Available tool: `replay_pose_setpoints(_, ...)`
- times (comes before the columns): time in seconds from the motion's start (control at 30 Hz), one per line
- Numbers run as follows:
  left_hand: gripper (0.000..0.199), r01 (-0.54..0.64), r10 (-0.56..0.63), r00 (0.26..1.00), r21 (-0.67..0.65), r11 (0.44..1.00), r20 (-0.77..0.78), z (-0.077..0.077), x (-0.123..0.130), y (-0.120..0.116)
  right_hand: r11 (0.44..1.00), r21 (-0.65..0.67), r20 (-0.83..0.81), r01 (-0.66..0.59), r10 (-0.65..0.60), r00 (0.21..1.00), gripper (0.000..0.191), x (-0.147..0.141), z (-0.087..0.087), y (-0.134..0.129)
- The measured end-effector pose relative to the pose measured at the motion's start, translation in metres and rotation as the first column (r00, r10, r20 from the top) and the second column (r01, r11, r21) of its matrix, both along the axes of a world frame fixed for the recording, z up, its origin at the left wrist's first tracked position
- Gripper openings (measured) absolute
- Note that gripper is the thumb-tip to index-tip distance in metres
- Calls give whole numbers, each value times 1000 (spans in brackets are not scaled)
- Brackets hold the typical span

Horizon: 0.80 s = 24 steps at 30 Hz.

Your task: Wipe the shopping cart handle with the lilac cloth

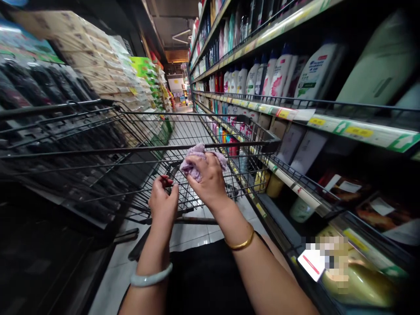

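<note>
In the head view my right hand point(210, 177) is closed around a crumpled light-purple cloth point(198, 151), which bulges out above and beside the fingers. The cloth is at the dark top rail of a metal wire shopping cart point(147, 149). Lower and to the left, my left hand point(163, 197) is in front of the cart's wires with bent fingers and the thumb apart from them. Nothing shows in its grasp; whether its fingertips touch a wire is hard to tell. A pale bangle circles my left wrist, a gold one my right.
Shelves of shampoo bottles point(278, 72) rise on the right, close to the cart. Stacked packs point(85, 57) and hanging dark packaged goods point(39, 87) line the left. A tiled aisle floor point(184, 106) runs ahead. Golden bottles point(361, 280) stand low at right.
</note>
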<state>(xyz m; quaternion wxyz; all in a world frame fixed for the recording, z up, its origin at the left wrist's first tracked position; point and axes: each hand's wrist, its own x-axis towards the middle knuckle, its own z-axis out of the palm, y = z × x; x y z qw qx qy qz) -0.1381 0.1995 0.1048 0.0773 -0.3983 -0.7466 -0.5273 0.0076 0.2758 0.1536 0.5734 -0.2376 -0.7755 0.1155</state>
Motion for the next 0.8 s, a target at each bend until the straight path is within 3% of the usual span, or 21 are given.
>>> replay_pose_setpoints(0.13,44,-108,108,994,13,994,-28,-1,17,-8,997,-61,-8,42,-43,999,32,-2,12,-24)
replay_pose_setpoints(0.27,43,-215,220,972,64,975,-80,-3,29,-12,998,56,10,-40,39,999,31,2,20,-26)
replay_pose_setpoints(0.47,53,-187,201,972,121,975,-120,-13,37,-21,999,-17,-221,42,-44,974,48,7,21,-15)
replay_pose_setpoints(0.63,64,-186,215,961,168,968,-176,-27,45,-24,992,96,-32,-77,80,996,31,-9,28,-45)
replay_pose_setpoints(0.7,66,-178,211,960,179,968,-186,-28,47,-26,987,122,-22,-101,105,994,24,-7,31,-44)
replay_pose_setpoints(0.8,68,-143,175,964,167,976,-198,-26,51,-30,996,81,-117,-40,50,992,18,4,35,-28)
